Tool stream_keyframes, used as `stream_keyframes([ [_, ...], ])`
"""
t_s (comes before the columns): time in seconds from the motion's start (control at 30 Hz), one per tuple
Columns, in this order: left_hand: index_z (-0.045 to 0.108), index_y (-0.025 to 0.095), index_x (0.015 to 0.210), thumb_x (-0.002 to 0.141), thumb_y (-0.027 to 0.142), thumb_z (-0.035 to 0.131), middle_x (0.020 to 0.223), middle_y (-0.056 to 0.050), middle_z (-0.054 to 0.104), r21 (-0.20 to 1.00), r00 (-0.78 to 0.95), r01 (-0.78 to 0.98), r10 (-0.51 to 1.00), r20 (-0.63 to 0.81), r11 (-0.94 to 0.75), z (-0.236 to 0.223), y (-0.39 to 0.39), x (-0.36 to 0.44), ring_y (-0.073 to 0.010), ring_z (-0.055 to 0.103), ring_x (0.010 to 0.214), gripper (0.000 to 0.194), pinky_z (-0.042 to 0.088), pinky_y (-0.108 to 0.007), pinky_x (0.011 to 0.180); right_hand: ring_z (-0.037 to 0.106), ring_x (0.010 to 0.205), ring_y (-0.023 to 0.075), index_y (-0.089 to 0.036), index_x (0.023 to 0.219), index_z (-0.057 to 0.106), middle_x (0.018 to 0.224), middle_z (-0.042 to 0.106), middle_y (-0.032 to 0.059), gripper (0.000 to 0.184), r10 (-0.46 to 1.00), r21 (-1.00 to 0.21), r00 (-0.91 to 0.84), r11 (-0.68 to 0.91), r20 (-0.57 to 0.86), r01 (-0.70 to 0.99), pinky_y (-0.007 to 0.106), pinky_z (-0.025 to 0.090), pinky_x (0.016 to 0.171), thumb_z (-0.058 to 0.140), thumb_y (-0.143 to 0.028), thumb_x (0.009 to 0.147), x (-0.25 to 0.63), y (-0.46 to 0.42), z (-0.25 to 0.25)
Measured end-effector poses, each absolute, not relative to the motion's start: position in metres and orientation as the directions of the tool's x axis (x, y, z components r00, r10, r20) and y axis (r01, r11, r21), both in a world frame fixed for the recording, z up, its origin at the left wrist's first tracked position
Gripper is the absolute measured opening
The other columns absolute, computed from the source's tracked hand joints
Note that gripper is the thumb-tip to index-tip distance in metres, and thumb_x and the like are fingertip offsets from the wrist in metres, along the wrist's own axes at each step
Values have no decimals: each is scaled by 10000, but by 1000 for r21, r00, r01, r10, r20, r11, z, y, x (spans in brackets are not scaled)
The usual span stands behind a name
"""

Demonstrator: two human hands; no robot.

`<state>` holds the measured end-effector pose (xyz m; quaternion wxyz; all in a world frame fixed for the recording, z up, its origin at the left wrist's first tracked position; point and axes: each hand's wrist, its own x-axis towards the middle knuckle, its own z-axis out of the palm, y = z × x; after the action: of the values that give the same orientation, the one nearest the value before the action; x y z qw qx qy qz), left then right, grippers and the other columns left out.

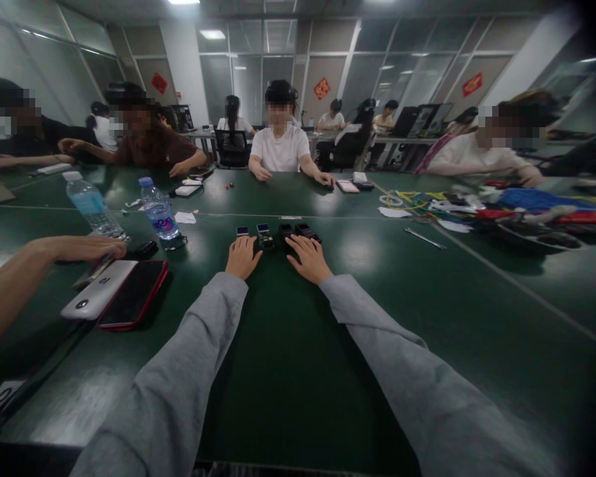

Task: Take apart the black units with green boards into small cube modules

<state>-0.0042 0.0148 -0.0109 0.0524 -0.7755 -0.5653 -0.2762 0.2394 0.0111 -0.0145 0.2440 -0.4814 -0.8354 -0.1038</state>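
Observation:
In the head view both my forearms reach forward in grey sleeves across a dark green table. My left hand [243, 257] lies palm down, fingers apart, against a small dark block with a pale top [242, 231]. Beside its thumb is a similar pale-topped block [263, 228]. My right hand [309, 258] is also palm down and spread, its fingertips on or just over two small black boxes, a left one [285, 229] and a right one [304, 229]. My fingers partly cover these things, and their exact kind is too small to tell. Neither hand is closed round anything.
At left, another person's hand [92, 248] reaches in near a red-edged phone [134, 295], a white power bank [99, 291] and two water bottles [92, 202]. Tangled cables and cloth [541, 212] lie right, near a thin metal tool [425, 238]. People sit around the table.

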Motion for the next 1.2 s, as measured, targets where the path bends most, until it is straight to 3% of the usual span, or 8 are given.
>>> stream_keyframes([
  [0.2,422,221,1421,931,370,451,1437,-131,478,170,324,867,790,520,-468,-4,12,3,-297,354,1383,513,181,-496,1156,325,1374,263,-258,1469,375,1502,390,54,513,753,-63,-425,522,502,851,500,192,1134,434,-359,970,239,12,-16],
  [0.33,397,246,1446,937,332,441,1486,-95,453,112,418,835,754,507,-538,-5,16,6,-273,328,1413,518,137,-495,1171,315,1381,266,-264,1480,353,1511,378,49,522,746,-55,-438,532,501,845,513,182,1133,429,-358,972,239,12,-16],
  [0.6,496,257,1346,952,324,427,1360,-88,575,150,400,830,761,511,-537,-5,18,7,-254,453,1311,405,237,-472,1105,292,1389,273,-275,1494,331,1518,366,47,528,748,-41,-447,532,491,845,522,182,1132,418,-368,981,239,11,-15],
  [0.83,500,229,1329,962,373,411,1343,-102,571,170,348,851,775,527,-497,-1,14,4,-260,463,1277,404,277,-449,1072,202,1418,319,-321,1494,330,1563,262,51,538,765,-39,-383,468,518,883,572,173,1121,445,-386,973,239,12,-17],
  [1.2,481,251,1332,965,363,415,1337,-89,557,75,350,898,807,476,-434,0,11,9,-257,467,1235,390,320,-458,1031,250,1387,303,-299,1501,313,1364,501,84,506,809,-5,-373,421,454,907,573,134,1117,354,-396,1005,239,14,-19],
])
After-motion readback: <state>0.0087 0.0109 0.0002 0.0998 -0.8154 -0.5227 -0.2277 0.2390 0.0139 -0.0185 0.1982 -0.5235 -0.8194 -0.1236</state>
